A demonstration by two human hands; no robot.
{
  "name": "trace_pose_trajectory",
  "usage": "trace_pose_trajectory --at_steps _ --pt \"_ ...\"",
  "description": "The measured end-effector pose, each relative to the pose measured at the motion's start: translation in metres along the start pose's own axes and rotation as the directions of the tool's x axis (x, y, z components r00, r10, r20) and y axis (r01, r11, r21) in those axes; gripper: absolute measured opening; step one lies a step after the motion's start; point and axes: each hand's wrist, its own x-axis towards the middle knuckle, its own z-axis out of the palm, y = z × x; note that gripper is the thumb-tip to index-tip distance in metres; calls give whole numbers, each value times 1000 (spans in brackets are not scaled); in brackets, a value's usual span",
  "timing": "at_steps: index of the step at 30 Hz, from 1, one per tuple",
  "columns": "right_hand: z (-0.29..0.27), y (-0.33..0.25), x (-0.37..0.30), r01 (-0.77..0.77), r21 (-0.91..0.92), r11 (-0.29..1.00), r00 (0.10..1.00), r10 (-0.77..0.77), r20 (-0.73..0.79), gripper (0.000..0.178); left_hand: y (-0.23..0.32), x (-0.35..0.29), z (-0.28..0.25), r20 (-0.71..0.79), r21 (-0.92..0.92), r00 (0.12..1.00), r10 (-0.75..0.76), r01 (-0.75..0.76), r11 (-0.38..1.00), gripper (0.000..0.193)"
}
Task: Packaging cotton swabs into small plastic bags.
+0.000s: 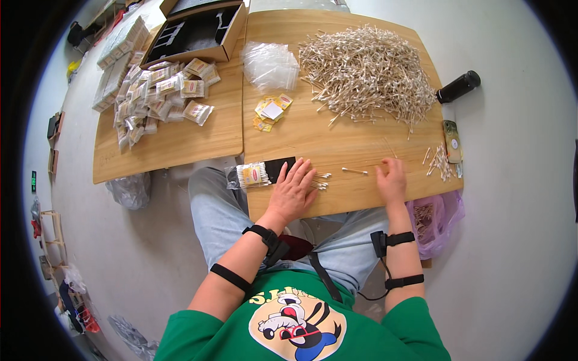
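Observation:
My left hand [293,188] lies flat with fingers extended over a black flat piece [277,168] and beside several cotton swabs [322,180] near the table's front edge. Left of it, a clear plastic packet of cotton swabs [252,174] with a yellow card rests at the edge. A single swab [355,171] lies between my hands. My right hand [391,180] hovers or rests low over the wood, its fingers curled together. Faint, thin blurred streaks show just beyond its fingertips; what those fingers hold, if anything, I cannot make out.
A big heap of swabs [373,72] covers the far right; a smaller group [441,163] lies by a phone [451,141] and black bottle [459,86]. Clear bags [270,65], yellow cards [272,112], filled packets [159,90] and an open box [232,39] stand further left. A purple bag [445,222] hangs at right.

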Motion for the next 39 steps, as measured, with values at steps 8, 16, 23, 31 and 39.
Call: trace_pose_trajectory --at_steps 8,16,23,31,39 --pt "31 -50 -6 200 40 979 970 -203 131 13 0 3 -3 32 -72 999 4 -1 997 50" --pt "44 -46 29 62 -66 996 994 -68 -80 13 2 3 -2 59 32 998 1 -3 999 59" --pt "9 85 66 -71 -282 957 996 52 -74 18 3 4 -3 112 39 994 -17 13 999 58" --pt "28 36 74 68 -201 977 989 -93 -116 19 0 3 0 93 66 995 19 -25 998 61" --pt "80 -95 89 310 30 950 951 -310 -6 26 3 4 -2 83 40 996 29 -33 999 61"
